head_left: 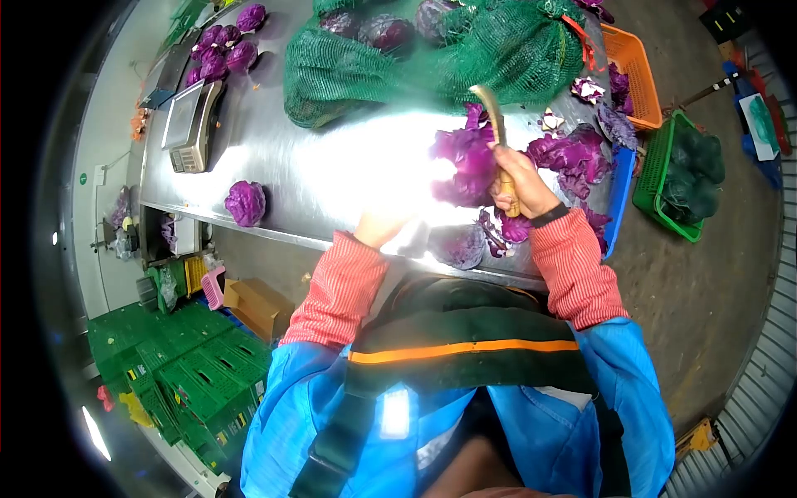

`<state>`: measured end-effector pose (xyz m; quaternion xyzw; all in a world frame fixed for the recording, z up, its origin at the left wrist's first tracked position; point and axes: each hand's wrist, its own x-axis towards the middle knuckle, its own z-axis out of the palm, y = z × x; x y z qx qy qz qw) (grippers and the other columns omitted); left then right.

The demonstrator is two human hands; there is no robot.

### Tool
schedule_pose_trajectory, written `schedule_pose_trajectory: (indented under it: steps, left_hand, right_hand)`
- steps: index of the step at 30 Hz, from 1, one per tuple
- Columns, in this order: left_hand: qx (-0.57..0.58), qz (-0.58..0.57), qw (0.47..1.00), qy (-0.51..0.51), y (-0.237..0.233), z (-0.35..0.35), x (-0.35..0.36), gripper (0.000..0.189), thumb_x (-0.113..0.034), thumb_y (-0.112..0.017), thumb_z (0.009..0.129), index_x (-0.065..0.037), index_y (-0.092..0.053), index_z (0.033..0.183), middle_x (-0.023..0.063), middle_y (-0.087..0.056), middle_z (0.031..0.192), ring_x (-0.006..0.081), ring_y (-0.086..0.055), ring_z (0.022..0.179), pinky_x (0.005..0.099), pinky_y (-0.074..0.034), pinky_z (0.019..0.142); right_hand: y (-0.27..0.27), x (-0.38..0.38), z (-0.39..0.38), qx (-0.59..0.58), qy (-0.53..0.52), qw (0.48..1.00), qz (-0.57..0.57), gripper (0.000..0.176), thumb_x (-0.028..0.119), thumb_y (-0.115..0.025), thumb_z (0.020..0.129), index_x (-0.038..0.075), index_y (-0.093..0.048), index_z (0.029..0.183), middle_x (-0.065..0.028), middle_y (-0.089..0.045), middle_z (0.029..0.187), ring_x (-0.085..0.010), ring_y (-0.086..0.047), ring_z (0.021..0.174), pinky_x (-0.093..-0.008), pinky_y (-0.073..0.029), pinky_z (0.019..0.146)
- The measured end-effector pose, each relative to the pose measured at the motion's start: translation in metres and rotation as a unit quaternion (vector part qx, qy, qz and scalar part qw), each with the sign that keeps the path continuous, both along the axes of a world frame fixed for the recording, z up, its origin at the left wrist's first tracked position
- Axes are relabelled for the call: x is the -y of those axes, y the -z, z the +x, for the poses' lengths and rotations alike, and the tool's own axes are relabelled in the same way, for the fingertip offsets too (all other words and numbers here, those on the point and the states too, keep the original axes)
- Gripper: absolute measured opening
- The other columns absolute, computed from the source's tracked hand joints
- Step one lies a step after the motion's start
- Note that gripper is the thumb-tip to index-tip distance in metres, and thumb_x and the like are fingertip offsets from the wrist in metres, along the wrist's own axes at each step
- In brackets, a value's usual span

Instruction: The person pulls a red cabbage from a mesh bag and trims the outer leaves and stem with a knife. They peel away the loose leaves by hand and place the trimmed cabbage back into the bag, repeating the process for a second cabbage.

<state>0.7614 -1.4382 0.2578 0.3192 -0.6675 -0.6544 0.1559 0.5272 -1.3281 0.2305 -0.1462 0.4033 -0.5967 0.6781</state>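
My right hand (516, 178) grips a knife (491, 112) by its wooden handle, the curved blade pointing up over a purple cabbage (466, 166) on the steel table (282, 178). My left hand (383, 224) reaches toward that cabbage, but strong glare washes out its fingers, so its grip cannot be made out. Loose purple leaves (573, 158) lie to the right of the knife hand.
A green net sack (465, 50) of cabbages lies at the table's far side. One trimmed cabbage (246, 202) sits left, beside a weighing scale (193, 124). An orange crate (635, 75), a green basket (677, 178) and stacked green crates (187, 373) stand around.
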Motion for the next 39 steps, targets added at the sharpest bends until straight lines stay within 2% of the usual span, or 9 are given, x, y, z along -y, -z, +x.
schedule_pose_trajectory:
  steps: [4, 6, 8, 10, 13, 21, 28, 33, 39]
  left_hand:
    - [0.019, 0.084, 0.996, -0.021, 0.011, -0.018, -0.011, 0.09, -0.016, -0.082, 0.074, -0.004, -0.029, 0.146, 0.0147, -0.046, 0.132, 0.0234, -0.05, 0.122, 0.0353, -0.05, 0.097]
    - [0.01, 0.088, 0.994, -0.069, 0.018, -0.026, -0.023, 0.086, -0.018, -0.083, 0.073, -0.005, -0.035, 0.143, 0.0159, -0.052, 0.124, 0.0247, -0.054, 0.116, 0.0358, -0.05, 0.093]
    - [0.014, 0.013, 0.996, -0.083, 0.03, -0.033, -0.03, 0.085, -0.02, -0.084, 0.071, -0.004, -0.039, 0.141, 0.0188, -0.057, 0.116, 0.029, -0.058, 0.109, 0.0377, -0.051, 0.09]
    - [0.062, -0.102, 0.992, -0.038, 0.032, -0.04, -0.031, 0.088, -0.023, -0.085, 0.069, -0.003, -0.038, 0.141, 0.0227, -0.055, 0.117, 0.0338, -0.058, 0.108, 0.0394, -0.05, 0.09]
    - [0.118, -0.225, 0.967, -0.029, 0.034, -0.058, -0.032, 0.096, -0.029, -0.086, 0.067, 0.002, -0.033, 0.141, 0.0279, -0.051, 0.12, 0.0393, -0.055, 0.109, 0.0414, -0.049, 0.091]
    - [0.117, -0.094, 0.988, -0.044, 0.026, -0.094, -0.027, 0.103, -0.036, -0.082, 0.067, 0.01, -0.028, 0.141, 0.0307, -0.049, 0.12, 0.041, -0.053, 0.11, 0.0415, -0.048, 0.093]
    - [0.09, -0.128, 0.985, -0.07, 0.04, -0.105, -0.024, 0.103, -0.038, -0.08, 0.067, 0.012, -0.029, 0.14, 0.0308, -0.051, 0.116, 0.0398, -0.054, 0.106, 0.0406, -0.048, 0.093]
    - [0.123, -0.179, 0.974, -0.058, 0.038, -0.093, -0.033, 0.101, -0.033, -0.082, 0.066, 0.009, -0.029, 0.141, 0.0289, -0.052, 0.115, 0.0389, -0.054, 0.107, 0.0419, -0.048, 0.093]
    - [0.115, -0.29, 0.95, -0.008, 0.054, -0.065, -0.02, 0.099, -0.027, -0.083, 0.067, 0.003, -0.029, 0.143, 0.023, -0.052, 0.119, 0.0356, -0.054, 0.111, 0.0416, -0.047, 0.095]
  right_hand:
    - [0.05, 0.024, 0.019, -0.162, -0.044, 0.982, 0.08, 0.032, 0.039, -0.05, 0.099, 0.007, -0.05, 0.099, -0.0023, -0.048, 0.063, -0.0084, -0.042, 0.042, -0.0236, -0.034, 0.037]
    - [0.06, 0.026, 0.025, -0.278, -0.023, 0.955, 0.099, 0.035, 0.039, -0.048, 0.099, 0.004, -0.052, 0.105, -0.0118, -0.058, 0.074, -0.0212, -0.057, 0.052, -0.0322, -0.045, 0.047]
    - [0.065, 0.018, 0.03, -0.508, 0.002, 0.861, 0.039, 0.034, 0.031, -0.046, 0.098, 0.002, -0.052, 0.115, -0.0238, -0.063, 0.099, -0.0399, -0.064, 0.082, -0.0465, -0.05, 0.07]
    - [0.057, 0.003, 0.032, -0.613, 0.027, 0.789, 0.015, 0.033, 0.026, -0.046, 0.097, 0.001, -0.052, 0.117, -0.0265, -0.063, 0.104, -0.0454, -0.061, 0.093, -0.0512, -0.048, 0.081]
    - [0.039, -0.012, 0.028, -0.702, 0.024, 0.711, 0.026, 0.027, 0.024, -0.049, 0.096, 0.003, -0.056, 0.111, -0.0211, -0.067, 0.089, -0.0409, -0.065, 0.079, -0.0504, -0.051, 0.067]
    - [0.013, -0.041, 0.027, -0.845, 0.014, 0.534, 0.005, 0.019, 0.021, -0.057, 0.091, 0.008, -0.052, 0.08, -0.0108, -0.06, 0.064, -0.027, -0.063, 0.051, -0.0369, -0.051, 0.045]
    - [0.056, -0.02, 0.013, -0.847, -0.021, 0.522, 0.094, 0.019, 0.021, -0.055, 0.093, 0.006, -0.052, 0.082, -0.0128, -0.06, 0.064, -0.0295, -0.063, 0.052, -0.0388, -0.051, 0.047]
    - [0.054, 0.012, -0.027, -0.801, -0.037, 0.582, 0.136, 0.027, 0.022, -0.04, 0.097, 0.0, -0.056, 0.091, -0.0195, -0.066, 0.069, -0.0347, -0.068, 0.064, -0.0458, -0.054, 0.055]
    - [0.022, 0.021, 0.014, -0.771, 0.004, 0.63, 0.096, 0.038, 0.036, -0.063, 0.087, 0.002, -0.051, 0.099, -0.0212, -0.064, 0.068, -0.0403, -0.065, 0.064, -0.0498, -0.051, 0.056]
